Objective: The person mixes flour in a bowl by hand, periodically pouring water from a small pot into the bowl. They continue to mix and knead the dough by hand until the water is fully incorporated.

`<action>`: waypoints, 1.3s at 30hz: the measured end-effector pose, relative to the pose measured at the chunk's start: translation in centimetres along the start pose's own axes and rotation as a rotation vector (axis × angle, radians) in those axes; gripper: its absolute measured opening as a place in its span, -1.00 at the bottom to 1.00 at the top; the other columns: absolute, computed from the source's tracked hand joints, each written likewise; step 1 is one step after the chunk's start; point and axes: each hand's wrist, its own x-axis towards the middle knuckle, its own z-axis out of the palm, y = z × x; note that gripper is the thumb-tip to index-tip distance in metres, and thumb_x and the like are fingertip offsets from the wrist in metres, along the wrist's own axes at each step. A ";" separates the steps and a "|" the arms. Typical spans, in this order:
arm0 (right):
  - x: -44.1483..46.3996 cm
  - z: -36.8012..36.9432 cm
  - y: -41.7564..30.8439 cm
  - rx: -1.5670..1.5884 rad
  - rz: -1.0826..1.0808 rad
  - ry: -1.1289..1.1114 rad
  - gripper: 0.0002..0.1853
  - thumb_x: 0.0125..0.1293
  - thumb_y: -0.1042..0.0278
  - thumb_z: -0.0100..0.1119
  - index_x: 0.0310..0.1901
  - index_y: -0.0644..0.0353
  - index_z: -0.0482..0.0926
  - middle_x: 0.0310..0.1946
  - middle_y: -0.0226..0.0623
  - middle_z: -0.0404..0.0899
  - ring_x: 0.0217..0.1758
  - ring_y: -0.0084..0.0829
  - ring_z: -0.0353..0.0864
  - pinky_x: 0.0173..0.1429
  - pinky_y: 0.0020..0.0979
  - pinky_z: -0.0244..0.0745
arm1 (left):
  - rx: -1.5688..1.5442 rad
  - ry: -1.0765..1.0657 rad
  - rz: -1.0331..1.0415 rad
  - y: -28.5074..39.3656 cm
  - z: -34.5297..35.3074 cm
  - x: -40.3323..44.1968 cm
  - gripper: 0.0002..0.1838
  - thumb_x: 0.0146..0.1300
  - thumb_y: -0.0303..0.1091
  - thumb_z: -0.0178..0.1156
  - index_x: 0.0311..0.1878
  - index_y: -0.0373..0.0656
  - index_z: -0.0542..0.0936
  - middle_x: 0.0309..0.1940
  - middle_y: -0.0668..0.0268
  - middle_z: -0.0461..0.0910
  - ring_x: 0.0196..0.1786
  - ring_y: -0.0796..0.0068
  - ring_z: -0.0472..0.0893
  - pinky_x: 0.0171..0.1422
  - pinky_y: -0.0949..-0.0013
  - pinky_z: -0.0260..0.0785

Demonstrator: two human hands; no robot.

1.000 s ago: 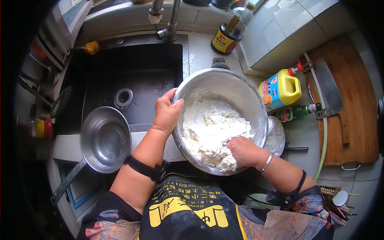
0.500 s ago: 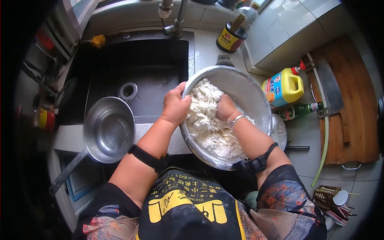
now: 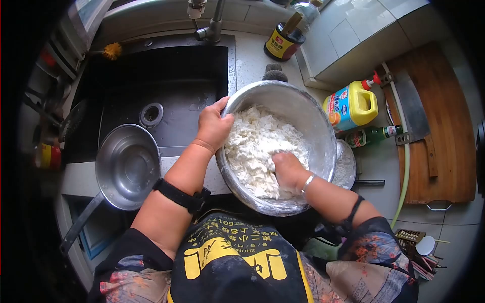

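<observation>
A large metal bowl (image 3: 326,118), its walls smeared with flour, tilts a little at the counter's edge in front of me. Inside lies shaggy, flaky white dough (image 3: 255,144). My left hand (image 3: 214,123) clasps the left rim, thumb on the inner side. Sunk into the lower right part of the dough is my right hand (image 3: 290,171); its fingers curl into the flakes and their tips are hidden. A bracelet (image 3: 307,183) circles that wrist.
A black sink (image 3: 172,118) lies left, with a long-handled metal pan (image 3: 126,166) over its front edge. Behind the bowl stands a dark sauce jar (image 3: 284,43). To the right are a yellow jug (image 3: 361,106), green bottle (image 3: 371,136), cleaver (image 3: 410,108) and cutting board (image 3: 449,146).
My right hand has moved down and toward me through the dough, its wrist now lower. My left hand stays on the rim. The whole view has shifted slightly.
</observation>
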 end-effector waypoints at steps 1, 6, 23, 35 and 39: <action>1.3 1.0 0.8 0.017 0.013 0.078 -0.88 -0.15 0.58 -0.04 -0.52 0.28 0.49 -0.44 0.05 0.52 -0.27 -0.03 0.52 -0.16 -0.20 0.43 | 0.027 -0.003 0.016 -0.2 -0.1 0.1 -0.56 -0.06 -0.46 0.02 -0.01 -0.11 0.50 -0.40 0.14 0.58 -0.39 0.43 0.55 -0.15 0.45 0.36; 6.1 0.6 2.2 0.351 0.269 0.259 -0.82 0.00 0.40 0.06 -0.34 0.24 0.54 -0.34 0.01 0.55 -0.22 -0.04 0.52 -0.10 -0.27 0.41 | 0.115 -0.011 0.020 -0.5 -0.7 -0.1 -0.52 -0.06 -0.45 0.01 0.05 -0.10 0.45 -0.31 0.07 0.57 -0.27 0.26 0.57 -0.08 0.38 0.36; 12.7 -4.4 7.9 1.468 0.153 -0.126 -0.76 0.11 0.42 0.14 -0.14 0.12 0.52 -0.16 -0.30 0.52 -0.22 -0.55 0.47 -0.13 -0.48 0.43 | -0.447 0.019 -0.145 0.5 -0.3 -4.3 -0.60 0.10 -0.49 0.07 0.04 -0.39 0.38 -0.19 0.21 0.53 -0.17 0.57 0.49 -0.05 0.51 0.33; -0.2 -5.8 -3.5 0.083 -0.213 -0.225 -0.81 -0.20 0.56 0.02 -0.44 0.31 0.51 -0.49 0.01 0.51 -0.30 -0.04 0.52 -0.17 -0.21 0.42 | -0.353 -0.041 -0.152 0.6 -0.8 0.5 -0.75 0.12 -0.43 0.08 -0.11 -0.23 0.54 -0.33 0.30 0.58 -0.31 0.59 0.51 -0.15 0.49 0.36; -0.2 -2.4 -3.2 -0.048 -0.165 -0.237 -0.80 -0.16 0.53 0.04 -0.39 0.29 0.50 -0.41 -0.06 0.52 -0.24 -0.13 0.52 -0.12 -0.26 0.39 | -0.279 -0.008 -0.161 0.4 -0.5 0.5 -0.72 0.10 -0.40 0.09 -0.09 -0.21 0.53 -0.32 0.25 0.59 -0.27 0.54 0.53 -0.12 0.47 0.35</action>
